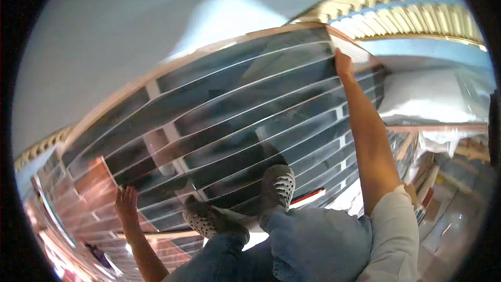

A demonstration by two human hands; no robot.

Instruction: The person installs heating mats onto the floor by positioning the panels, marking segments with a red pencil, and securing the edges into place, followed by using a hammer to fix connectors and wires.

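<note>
A large glossy dark panel with pale lines dividing it into long strips spreads before me, bordered by a light brown edge. My left hand lies against its lower left part, fingers extended, beside a reddish patch. With its arm stretched far out, my right hand is curled at the panel's upper right edge, next to a pale striped piece; some of its fingers are hidden. Between my arms, my perforated shoes are at the panel's lower part.
A yellowish corrugated sheet curves across the top right. To the right lies a white wrapped bundle, with wooden pieces below it. A red strip is near my right shoe. Grey floor extends beyond the panel.
</note>
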